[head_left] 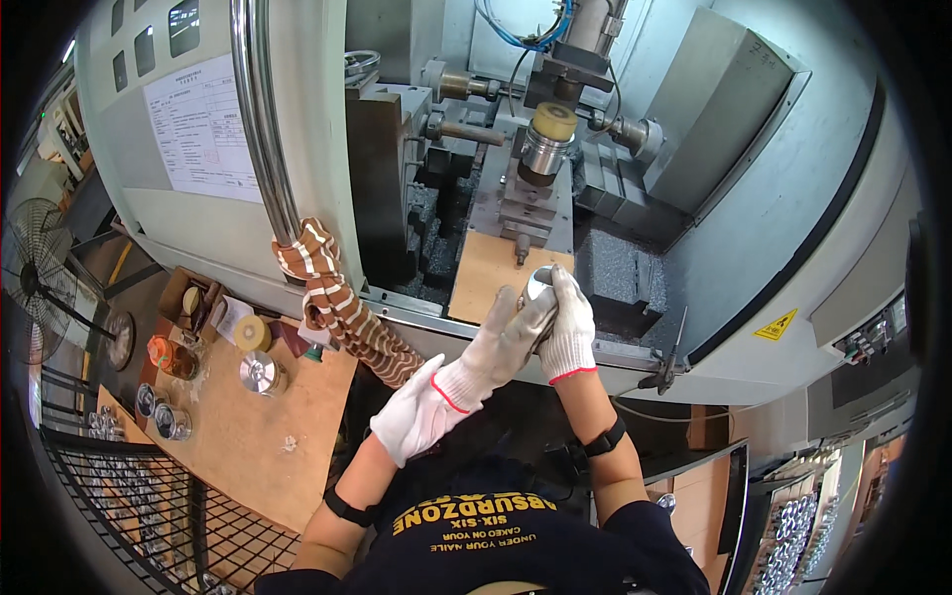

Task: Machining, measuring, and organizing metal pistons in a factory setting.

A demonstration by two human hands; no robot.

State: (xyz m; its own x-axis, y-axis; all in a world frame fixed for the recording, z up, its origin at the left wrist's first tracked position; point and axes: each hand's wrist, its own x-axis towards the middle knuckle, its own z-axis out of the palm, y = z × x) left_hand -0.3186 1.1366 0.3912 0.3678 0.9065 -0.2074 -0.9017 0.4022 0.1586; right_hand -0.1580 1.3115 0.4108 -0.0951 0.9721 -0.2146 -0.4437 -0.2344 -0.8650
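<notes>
In front of the machine opening, both my white-gloved hands are around a small shiny metal cylinder (pixel 538 284). My left hand (pixel 501 342) presses against its left and lower side with closed fingers. Along its right side wrap the fingers of my right hand (pixel 569 317). The gloves mostly cover the cylinder, so its lower end is hidden. More white glove fabric (pixel 409 415) covers my left wrist behind the red-edged cuff. Just beyond my hands lies a brown board (pixel 486 273) inside the machine, below a metal fixture holding a round part with a yellowish top (pixel 553 123).
A striped cloth (pixel 342 302) is tied to the door handle bar at left. On the wooden table (pixel 288 436) stand metal cylinders (pixel 262 373) and a yellow ring-like piece (pixel 252 333). An air gun (pixel 666 369) hangs at the machine's front edge. Metal chips lie inside.
</notes>
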